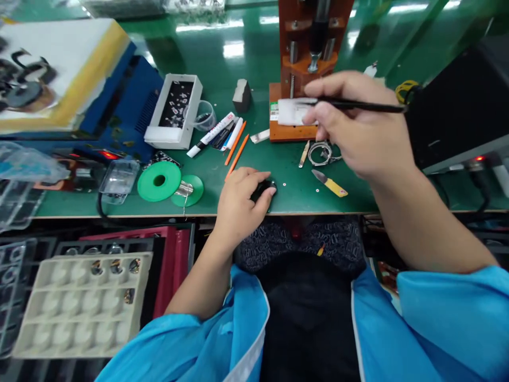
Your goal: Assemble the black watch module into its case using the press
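Note:
My right hand (361,116) pinches a pair of black tweezers (353,104), held nearly level. Their pale tips point left over a white pad (289,112) on the base of an orange press (274,132). Close to the bench's front edge, my left hand (244,204) curls its thumb and fingers around a small black object (260,191), mostly hidden by the fingers. To the right of that hand lies a knife with a yellow handle (336,187). Two orange sticks (237,154) lie just beyond the left hand.
Solder spools (147,183) stand left of my left hand. Behind them are a white box of small parts (194,114), pens (212,132) and a dark block (242,96). A coiled wire (319,154) lies before the press. At lower left sits a cream tray (83,305); a black machine (461,106) stands right.

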The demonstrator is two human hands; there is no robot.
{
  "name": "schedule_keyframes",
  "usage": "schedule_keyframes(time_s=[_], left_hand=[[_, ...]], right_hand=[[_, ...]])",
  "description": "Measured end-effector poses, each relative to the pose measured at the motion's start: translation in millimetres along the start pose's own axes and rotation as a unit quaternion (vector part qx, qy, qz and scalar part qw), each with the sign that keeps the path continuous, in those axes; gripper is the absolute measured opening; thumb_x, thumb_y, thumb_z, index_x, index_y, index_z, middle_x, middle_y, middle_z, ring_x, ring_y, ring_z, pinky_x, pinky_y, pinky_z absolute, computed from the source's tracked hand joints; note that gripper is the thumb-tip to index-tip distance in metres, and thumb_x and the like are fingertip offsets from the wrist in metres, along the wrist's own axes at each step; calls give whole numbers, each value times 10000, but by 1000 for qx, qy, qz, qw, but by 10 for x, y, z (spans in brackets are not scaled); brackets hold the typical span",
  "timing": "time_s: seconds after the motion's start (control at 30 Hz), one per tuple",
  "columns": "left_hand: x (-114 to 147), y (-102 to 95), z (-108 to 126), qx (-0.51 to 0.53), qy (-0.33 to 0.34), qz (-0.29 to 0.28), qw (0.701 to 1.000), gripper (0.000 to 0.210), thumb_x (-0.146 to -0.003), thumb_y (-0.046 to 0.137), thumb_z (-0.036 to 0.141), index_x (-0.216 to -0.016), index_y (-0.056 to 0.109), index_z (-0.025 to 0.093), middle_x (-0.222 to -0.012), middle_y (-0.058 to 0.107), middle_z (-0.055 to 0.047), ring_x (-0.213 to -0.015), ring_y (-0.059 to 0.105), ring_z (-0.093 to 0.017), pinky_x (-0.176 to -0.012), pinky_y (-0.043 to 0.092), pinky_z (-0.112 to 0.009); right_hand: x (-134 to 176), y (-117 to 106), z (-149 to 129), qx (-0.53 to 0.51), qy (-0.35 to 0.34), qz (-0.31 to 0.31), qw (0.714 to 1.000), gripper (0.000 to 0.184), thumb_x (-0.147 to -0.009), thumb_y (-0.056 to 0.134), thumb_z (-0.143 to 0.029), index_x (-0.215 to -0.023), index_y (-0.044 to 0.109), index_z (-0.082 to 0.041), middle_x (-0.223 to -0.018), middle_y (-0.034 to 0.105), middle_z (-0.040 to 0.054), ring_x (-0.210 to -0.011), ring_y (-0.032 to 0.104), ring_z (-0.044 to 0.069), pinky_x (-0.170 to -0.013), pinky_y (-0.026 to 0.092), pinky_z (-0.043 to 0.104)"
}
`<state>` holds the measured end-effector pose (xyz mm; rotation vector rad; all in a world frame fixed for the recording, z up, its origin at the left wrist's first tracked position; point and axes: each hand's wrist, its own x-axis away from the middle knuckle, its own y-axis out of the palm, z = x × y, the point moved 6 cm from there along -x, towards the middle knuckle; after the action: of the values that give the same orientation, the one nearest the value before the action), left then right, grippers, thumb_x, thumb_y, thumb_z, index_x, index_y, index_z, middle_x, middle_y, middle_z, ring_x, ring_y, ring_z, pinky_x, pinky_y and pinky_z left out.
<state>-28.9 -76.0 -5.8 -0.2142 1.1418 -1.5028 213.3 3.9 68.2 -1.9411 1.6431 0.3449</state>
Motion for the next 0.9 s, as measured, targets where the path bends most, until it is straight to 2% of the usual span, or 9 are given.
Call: schedule_keyframes(time_s=[0.03, 0.07, 0.1, 0.13, 0.23, 0.3, 0.43, 0.73, 0.9], left_hand=[[0, -7, 12, 5, 9, -2, 1000, 280, -1086, 724, 275, -1314, 813, 139, -1206, 816, -125, -1117, 771, -277, -1005, 641, -476], [0, -16, 27, 11, 18, -6, 1000, 275, -1081, 730, 273, -1310, 808, 144, -1216, 820, -122, -1123, 772, -277, -1007, 639, -476], [0, -26, 42, 17, 25, -9, 999, 273, -1072, 739, 268, -1309, 802, 149, -1229, 823, -121, -1137, 773, -278, -1017, 637, -478], [2, -38, 53, 23, 31, -12, 999, 275, -1060, 752, 263, -1309, 794, 152, -1243, 825, -121, -1158, 774, -280, -1032, 635, -480], [19, -67, 65, 29, 40, -18, 999, 288, -1031, 801, 269, -1299, 770, 166, -1253, 830, -119, -1195, 780, -286, -1061, 632, -484], [32, -75, 65, 23, 45, -20, 999, 265, -1030, 816, 266, -1272, 764, 173, -1239, 839, -114, -1192, 786, -288, -1064, 631, -484], [42, -68, 69, 40, 56, -30, 997, 216, -1039, 823, 241, -1238, 756, 191, -1240, 860, -98, -1196, 800, -281, -1059, 631, -475], [32, -58, 75, 85, 81, -36, 992, 65, -1058, 816, 226, -1090, 764, 202, -1249, 879, -89, -1166, 832, -253, -1041, 635, -458], [20, -53, 61, 76, 53, -69, 993, 52, -1081, 791, 280, -1080, 783, 229, -1289, 883, -83, -1193, 831, -270, -1063, 628, -508]], right_hand=[[124, 24, -87, -3, 9, -6, 1000, 178, -1116, 838, -287, -1288, 877, -261, -1095, 868, 14, -808, 775, 143, -714, 668, 270], [270, 64, -197, -3, -10, -17, 1000, 194, -1104, 850, -265, -1292, 892, -243, -1168, 877, 37, -962, 820, 170, -808, 691, 285], [431, 121, -282, 14, -25, -31, 999, 232, -1088, 859, -235, -1316, 897, -234, -1254, 871, 58, -1139, 826, 207, -946, 702, 324], [595, 176, -320, 29, -20, -34, 999, 258, -1087, 850, -210, -1339, 895, -243, -1302, 864, 69, -1220, 818, 228, -1002, 701, 350], [1010, 354, -307, 75, -4, -14, 997, 255, -1089, 827, -178, -1325, 878, -263, -1268, 885, 62, -1175, 851, 241, -1043, 711, 393], [1169, 464, -265, 91, -12, 10, 996, 226, -1089, 793, -134, -1269, 858, -253, -1205, 897, 55, -1127, 870, 231, -1036, 716, 387], [1241, 589, -215, 99, -42, 29, 994, 180, -1081, 753, -82, -1159, 820, -230, -1144, 897, 55, -1098, 877, 210, -1014, 719, 351], [1236, 589, -215, 116, -44, 16, 992, 186, -1080, 748, -89, -1140, 814, -252, -1141, 902, 35, -1074, 890, 214, -980, 737, 352], [1254, 593, -193, 111, -53, 24, 992, 217, -1042, 764, -95, -1139, 829, -278, -1146, 910, 37, -1045, 897, 238, -946, 745, 398]])
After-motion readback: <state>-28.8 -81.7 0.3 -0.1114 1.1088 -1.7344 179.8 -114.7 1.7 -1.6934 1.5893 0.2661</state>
